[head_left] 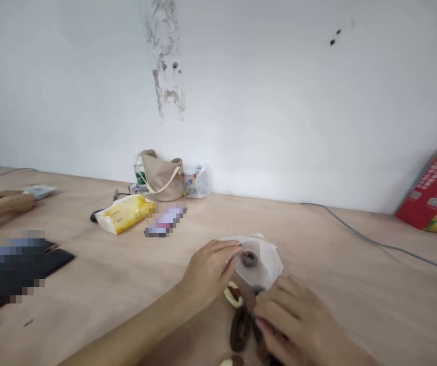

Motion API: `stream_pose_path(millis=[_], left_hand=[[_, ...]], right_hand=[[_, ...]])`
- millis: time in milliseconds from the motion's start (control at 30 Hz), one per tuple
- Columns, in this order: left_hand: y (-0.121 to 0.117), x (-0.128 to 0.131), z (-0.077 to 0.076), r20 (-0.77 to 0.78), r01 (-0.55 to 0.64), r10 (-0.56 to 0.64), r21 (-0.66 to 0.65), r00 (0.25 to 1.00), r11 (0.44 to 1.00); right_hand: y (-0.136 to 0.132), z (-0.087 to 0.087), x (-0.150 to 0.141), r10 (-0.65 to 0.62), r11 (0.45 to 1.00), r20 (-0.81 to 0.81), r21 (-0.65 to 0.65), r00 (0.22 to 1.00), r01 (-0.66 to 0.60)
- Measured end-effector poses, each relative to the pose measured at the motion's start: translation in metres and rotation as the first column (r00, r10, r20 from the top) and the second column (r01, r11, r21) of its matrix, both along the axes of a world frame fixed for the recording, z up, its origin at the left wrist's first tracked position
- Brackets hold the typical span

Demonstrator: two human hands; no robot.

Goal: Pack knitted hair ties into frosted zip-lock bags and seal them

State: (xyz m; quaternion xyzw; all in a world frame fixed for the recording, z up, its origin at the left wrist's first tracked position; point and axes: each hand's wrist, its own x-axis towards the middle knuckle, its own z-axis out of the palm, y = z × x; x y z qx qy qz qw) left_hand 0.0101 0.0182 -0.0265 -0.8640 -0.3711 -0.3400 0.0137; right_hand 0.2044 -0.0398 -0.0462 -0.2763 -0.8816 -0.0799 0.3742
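white paper (264, 264) — left hand (209, 272) pinching, right hand (289, 317) curled

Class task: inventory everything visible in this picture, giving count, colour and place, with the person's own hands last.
table: one, pale wood, under everything
wall: one, white, stained, behind table
tote bag: one, beige, against wall
water bottle: one, clear, behind bag
plastic bag: one, clear, beside tote bag
packet: one, yellow, front of tote bag
blurred items: two, indistinct, table
red carton: one, red, far right
cable: one, grey, right of table
paper sheet: one, white, centre front
chocolate rings: about five, brown, sheet and table
co-worker's hand: one, far left, by a pale packet
left hand: one, on sheet's edge
right hand: one, above the rings
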Motion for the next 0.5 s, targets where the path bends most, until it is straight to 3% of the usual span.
stream_pose_path(millis=[133,300,500], left_hand=[[0.004,0.000,-0.005,0.086,0.045,-0.039,-0.072,0.995,0.996],[0.011,-0.003,-0.010,0.144,0.142,-0.126,-0.102,0.981,0.985],[0.012,-0.005,-0.011,0.156,0.157,-0.137,-0.127,0.978,0.979]], right_hand=[[0.014,0.008,0.010,-0.152,0.987,0.010,-0.048,0.988,0.152],[0.010,0.014,0.022,-0.191,0.939,0.069,-0.278,0.979,0.203],[-0.027,0.022,0.038,0.114,0.914,0.072,-0.398,0.991,-0.076]])
